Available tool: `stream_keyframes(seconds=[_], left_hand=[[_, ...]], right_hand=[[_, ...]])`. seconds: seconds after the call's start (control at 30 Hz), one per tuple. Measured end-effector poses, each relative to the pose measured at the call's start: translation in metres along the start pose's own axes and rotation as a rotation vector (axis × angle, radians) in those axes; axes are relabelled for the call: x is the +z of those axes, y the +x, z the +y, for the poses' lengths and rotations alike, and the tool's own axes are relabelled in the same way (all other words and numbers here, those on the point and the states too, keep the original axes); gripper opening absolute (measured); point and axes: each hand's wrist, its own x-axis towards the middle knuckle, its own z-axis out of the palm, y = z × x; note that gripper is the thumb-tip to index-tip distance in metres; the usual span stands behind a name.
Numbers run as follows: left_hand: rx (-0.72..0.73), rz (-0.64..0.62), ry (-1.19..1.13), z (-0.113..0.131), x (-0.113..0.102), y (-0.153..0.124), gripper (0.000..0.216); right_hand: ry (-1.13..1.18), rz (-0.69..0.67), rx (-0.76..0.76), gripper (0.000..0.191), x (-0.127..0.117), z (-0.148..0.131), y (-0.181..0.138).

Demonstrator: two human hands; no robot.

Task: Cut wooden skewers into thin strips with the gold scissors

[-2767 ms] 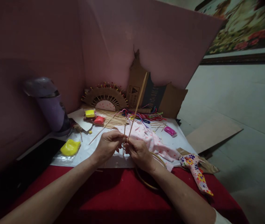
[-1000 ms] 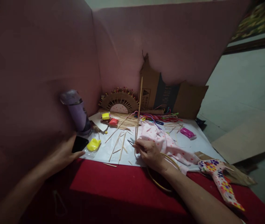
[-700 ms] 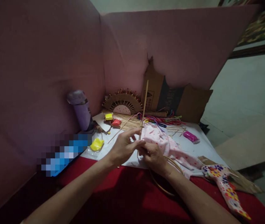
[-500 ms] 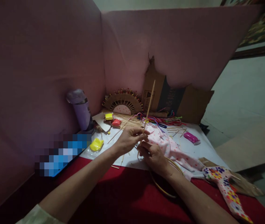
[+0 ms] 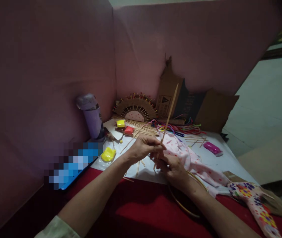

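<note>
Left hand (image 5: 144, 147), thumb against fingers, pinches the bamboo skewer (image 5: 169, 115), leaning right above the white sheet (image 5: 147, 173); right hand (image 5: 173, 169) curls closed lower down, partly hidden. Left hand, earlier at the phone (image 5: 74, 167), has returned: two-handed control. Spotted pink cloth (image 5: 180, 148) adjoins.
</note>
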Motion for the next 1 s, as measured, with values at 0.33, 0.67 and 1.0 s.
stream_keyframes(seconds=[0.33, 0.67, 1.0], left_hand=[[-0.001, 0.099, -0.096, 0.000, 0.010, -0.005, 0.027], [0.018, 0.156, -0.198, -0.004, 0.016, -0.005, 0.026], [0.060, 0.188, -0.188, -0.012, 0.020, -0.006, 0.018]], right_hand=[[-0.022, -0.004, 0.014, 0.014, 0.002, -0.002, -0.001], [-0.086, 0.002, 0.021, 0.012, 0.001, 0.001, -0.005], [-0.136, -0.004, 0.000, 0.012, 0.001, 0.001, -0.004]])
